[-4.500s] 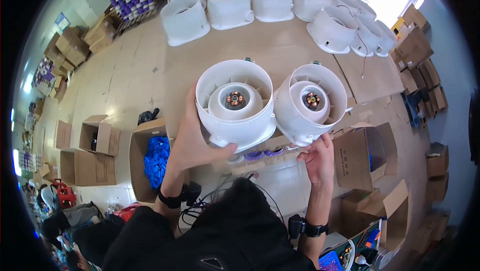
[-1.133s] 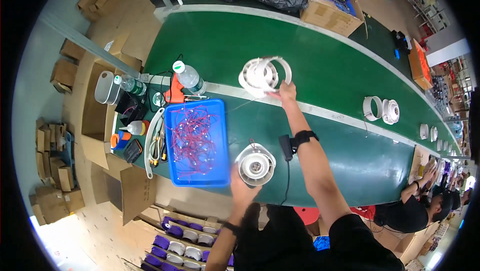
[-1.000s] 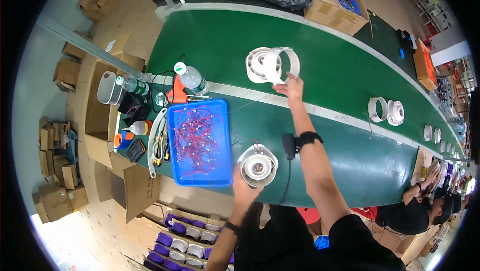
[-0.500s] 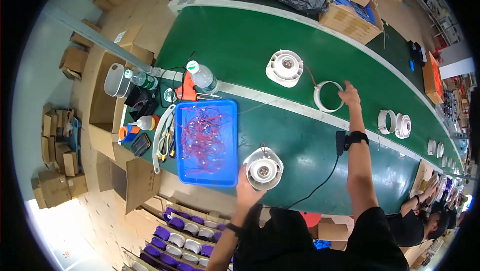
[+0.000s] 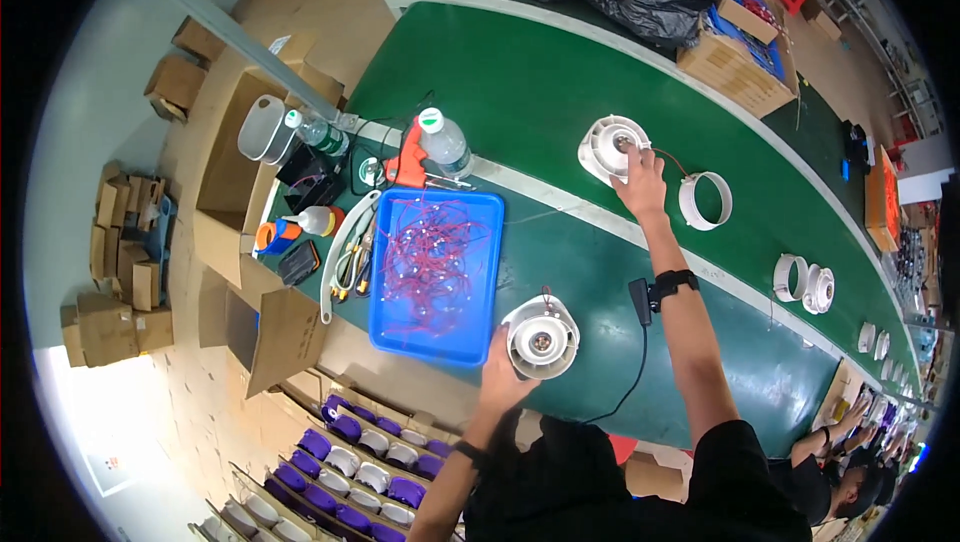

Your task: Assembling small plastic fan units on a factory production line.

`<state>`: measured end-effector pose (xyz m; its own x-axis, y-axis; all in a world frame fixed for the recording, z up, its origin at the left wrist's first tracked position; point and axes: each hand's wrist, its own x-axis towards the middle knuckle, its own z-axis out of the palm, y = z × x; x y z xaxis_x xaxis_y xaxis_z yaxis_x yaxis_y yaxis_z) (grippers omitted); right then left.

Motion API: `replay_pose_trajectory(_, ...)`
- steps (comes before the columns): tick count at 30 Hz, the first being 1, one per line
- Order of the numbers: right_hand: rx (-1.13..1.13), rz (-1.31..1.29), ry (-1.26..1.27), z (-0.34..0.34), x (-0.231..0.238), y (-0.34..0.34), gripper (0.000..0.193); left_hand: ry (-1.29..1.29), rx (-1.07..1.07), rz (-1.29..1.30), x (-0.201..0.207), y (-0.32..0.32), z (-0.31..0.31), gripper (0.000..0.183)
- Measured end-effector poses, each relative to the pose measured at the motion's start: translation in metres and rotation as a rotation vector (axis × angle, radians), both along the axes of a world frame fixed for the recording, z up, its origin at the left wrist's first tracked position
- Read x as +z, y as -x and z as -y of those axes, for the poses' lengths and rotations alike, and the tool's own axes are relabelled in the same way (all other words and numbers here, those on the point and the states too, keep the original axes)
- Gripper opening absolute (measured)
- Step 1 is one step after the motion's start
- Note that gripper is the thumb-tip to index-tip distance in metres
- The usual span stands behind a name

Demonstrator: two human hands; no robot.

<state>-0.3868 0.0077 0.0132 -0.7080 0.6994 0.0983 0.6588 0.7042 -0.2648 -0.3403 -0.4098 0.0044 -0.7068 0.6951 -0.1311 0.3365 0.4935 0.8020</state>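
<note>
My left hand is closed on the side of a white round motor housing, held over the near edge of the green bench, its metal-centred hub facing up. A short red wire sticks out at its top. On the far green belt lies a second white round motor housing. My right hand reaches over its near right side, fingers bent onto the hub and thumb near the rim. A red wire runs from that housing to a white ring lying to its right.
Left of my left hand lies a blue tray of tangled red wires. Beyond it stand a water bottle and an orange glue gun. More white housings line the belt at right. A black cable hangs from my right wrist strap.
My right hand has moved left from the white ring onto the far motor housing. My left hand still holds its housing. The whole view has shifted a little.
</note>
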Motion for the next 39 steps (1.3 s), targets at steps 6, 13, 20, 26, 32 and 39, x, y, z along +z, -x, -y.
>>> replay_pose_trajectory(6,-0.003,0.059,0.002,0.01,-0.002,-0.008,0.066,-0.012,0.008,-0.009,-0.005,-0.003,0.003,0.11)
replay_pose_trajectory(13,0.226,0.105,0.105,0.006,0.014,-0.034,0.05,0.006,0.011,0.005,-0.001,-0.002,0.002,0.109)
replay_pose_trajectory(20,-0.534,0.16,0.081,-0.056,-0.001,-0.106,0.039,0.047,0.049,0.029,0.004,0.002,0.01,0.107)
replay_pose_trajectory(26,-0.56,0.111,-0.152,-0.136,-0.035,-0.178,0.034,-0.037,0.027,0.071,-0.001,-0.005,-0.012,0.106)
replay_pose_trajectory(32,0.177,-0.235,-0.04,-0.081,0.05,-0.013,0.023,0.016,0.046,-0.014,-0.002,0.003,0.009,0.106)
replay_pose_trajectory(39,0.453,0.083,0.2,-0.038,0.004,0.054,0.042,-0.009,0.031,0.003,-0.003,-0.005,-0.004,0.107)
